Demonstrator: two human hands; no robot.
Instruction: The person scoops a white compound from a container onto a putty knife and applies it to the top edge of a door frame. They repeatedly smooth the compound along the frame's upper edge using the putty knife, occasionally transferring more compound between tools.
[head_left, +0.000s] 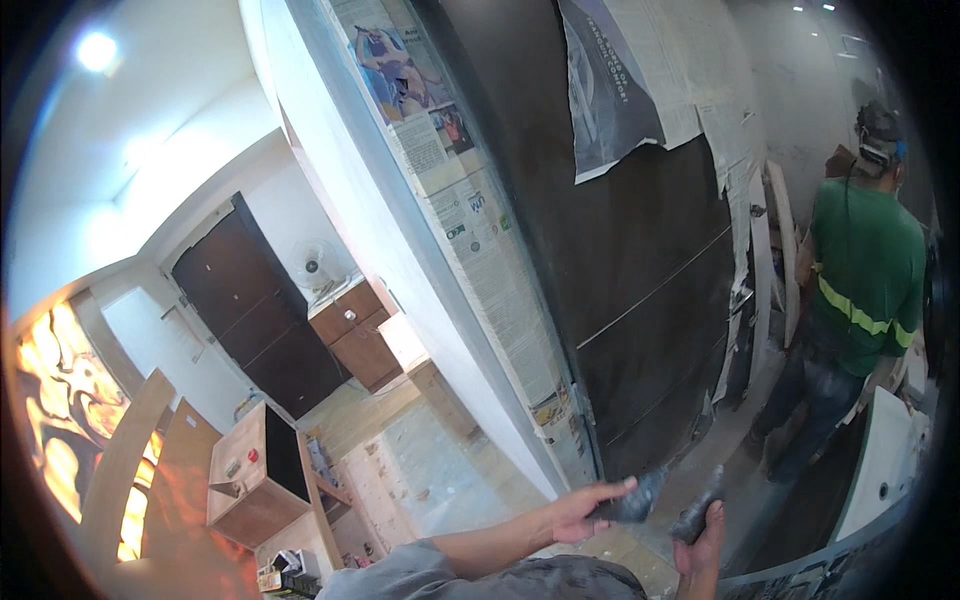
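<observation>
Left hand has its grip on a dark, blurry piece, can't tell what. Right hand's grip is wrapped round a dark tapered piece, tip up. Both pieces sit near each other, apart, by the dark door's bottom end.

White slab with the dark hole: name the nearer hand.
Right. The right hand is left of the white slab and slightly lower; the left hand is farther left.
</observation>
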